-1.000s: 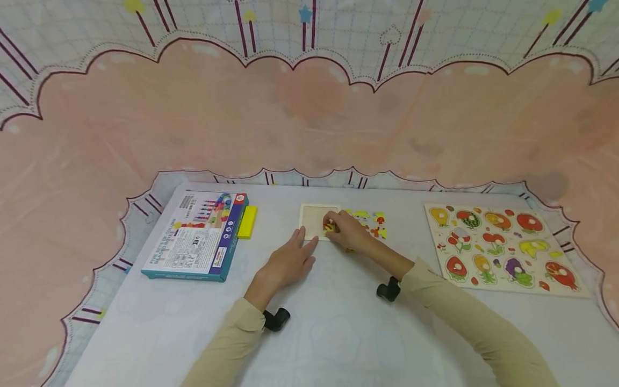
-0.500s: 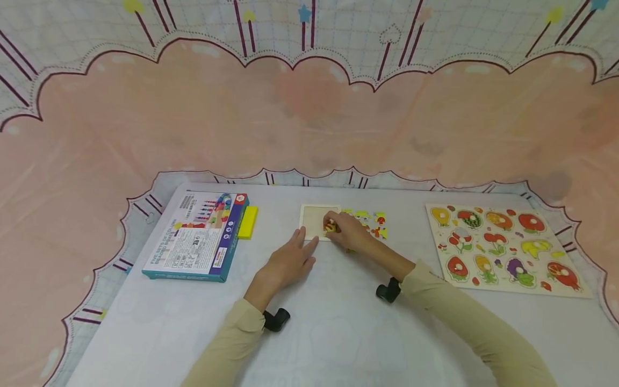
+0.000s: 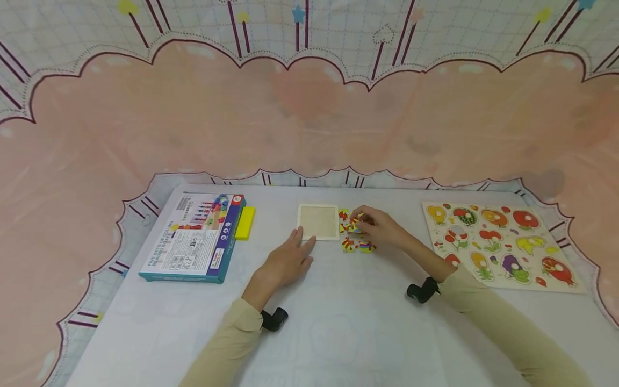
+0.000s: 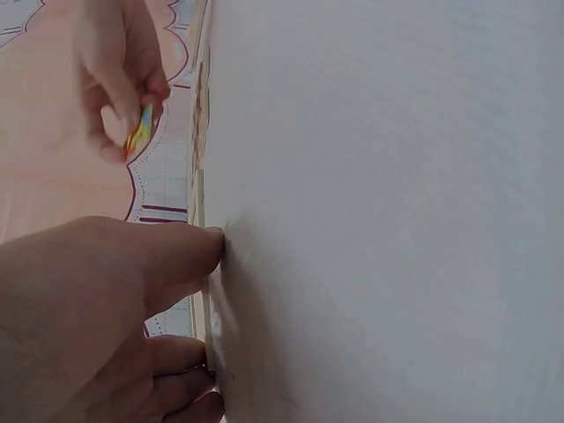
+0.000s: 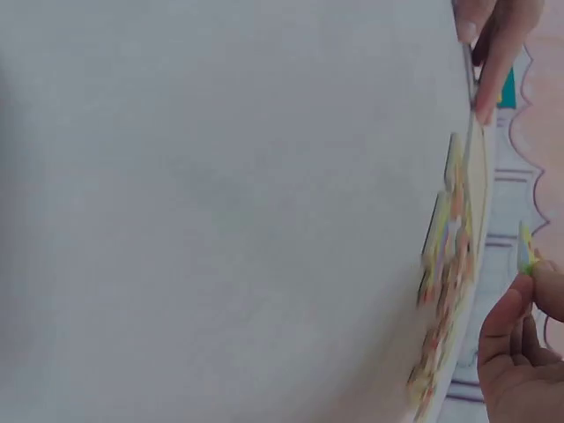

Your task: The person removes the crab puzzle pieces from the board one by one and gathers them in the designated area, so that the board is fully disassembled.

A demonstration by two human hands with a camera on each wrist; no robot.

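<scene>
A shallow square puzzle tray (image 3: 318,221) with a pale wooden rim lies mid-table, its inside bare. My left hand (image 3: 284,262) rests fingertips on its near edge, fingers extended; the left wrist view shows the same hand (image 4: 97,308) at the edge. Just right of the tray, my right hand (image 3: 387,228) is raised over loose colourful jigsaw pieces (image 3: 348,245), partly hiding them. Between thumb and fingers it pinches one small jigsaw piece (image 5: 525,251), yellow-green with a pale side. In the left wrist view that piece (image 4: 141,130) is clear of the table.
A flat teal-and-white box (image 3: 193,236) lies at the left, with a yellow block (image 3: 245,223) against its right side. On the right is a large fruit puzzle board (image 3: 508,247). A patterned cloth (image 3: 309,118) hangs behind the white table (image 3: 338,333).
My right hand has moved right, away from the tray to above the loose pieces, still pinching a piece. The tray's right part is now uncovered. My left hand stays put.
</scene>
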